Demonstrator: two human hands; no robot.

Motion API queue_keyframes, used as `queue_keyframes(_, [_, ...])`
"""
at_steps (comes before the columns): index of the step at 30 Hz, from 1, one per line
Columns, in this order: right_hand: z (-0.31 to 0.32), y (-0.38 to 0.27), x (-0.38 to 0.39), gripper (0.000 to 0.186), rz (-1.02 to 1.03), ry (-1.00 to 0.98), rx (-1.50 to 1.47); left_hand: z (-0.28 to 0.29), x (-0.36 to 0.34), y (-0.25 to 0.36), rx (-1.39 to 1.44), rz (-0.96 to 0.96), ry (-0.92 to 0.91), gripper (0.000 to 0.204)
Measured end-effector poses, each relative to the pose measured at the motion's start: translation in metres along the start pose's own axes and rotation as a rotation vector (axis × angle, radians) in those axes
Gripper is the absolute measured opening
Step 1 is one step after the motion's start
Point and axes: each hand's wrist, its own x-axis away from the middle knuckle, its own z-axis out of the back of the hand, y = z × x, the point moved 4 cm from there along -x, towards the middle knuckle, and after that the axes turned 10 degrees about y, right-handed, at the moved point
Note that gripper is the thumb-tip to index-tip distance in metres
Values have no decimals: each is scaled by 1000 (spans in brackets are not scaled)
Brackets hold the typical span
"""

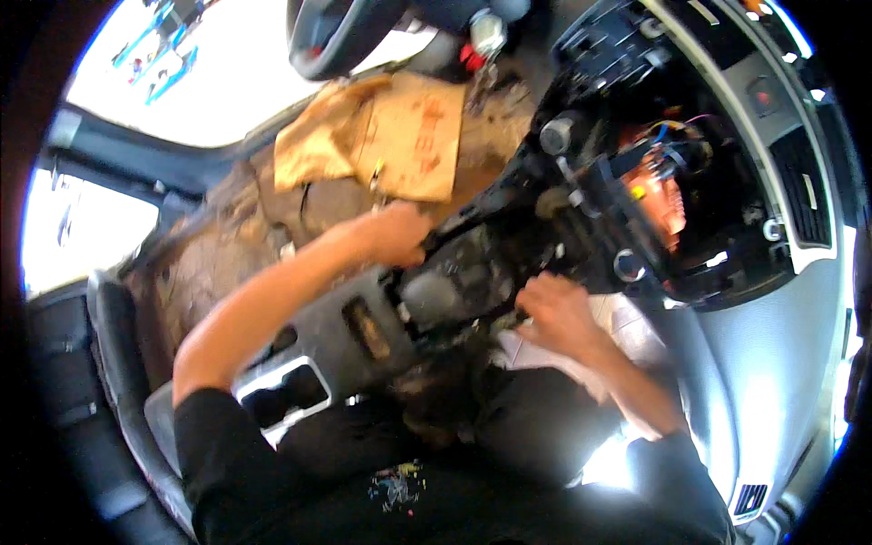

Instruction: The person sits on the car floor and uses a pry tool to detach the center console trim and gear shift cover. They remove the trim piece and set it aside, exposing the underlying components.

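A dark grey centre console [318, 318] lies lengthwise in the stripped car interior, with a rectangular slot in its top and a silver-framed opening at its rear. Its front part [431, 295] is uncovered and shows dark mechanical pieces. My left hand [400, 234] is closed at the left edge of this front part; its fingertips are hidden. On the opposite side, my right hand [556, 309] has its fingers curled against the console's right edge. What lies under those fingers is partly hidden and a little blurred.
The dashboard [808, 182] is opened up, with loose wires and an orange part [658, 200] inside. Brown cardboard [413, 136] lies on the bare, dirty floor [218, 236]. A steering wheel [341, 41] is at the top; a dark seat [123, 400] stands at lower left.
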Motion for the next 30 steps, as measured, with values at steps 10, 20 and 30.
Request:
queue_keyframes(10, [-11, 9, 1, 35, -46, 76, 3, 6, -15, 6, 49, -57, -31, 35])
queue_keyframes(20, [4, -7, -11, 31, -59, 58, -54, 7, 1, 5, 89, -10, 29, 31])
queue_keyframes(30, [6, -6, -17, 25, -159, -21, -14, 16, -7, 11, 63, -33, -18, 27])
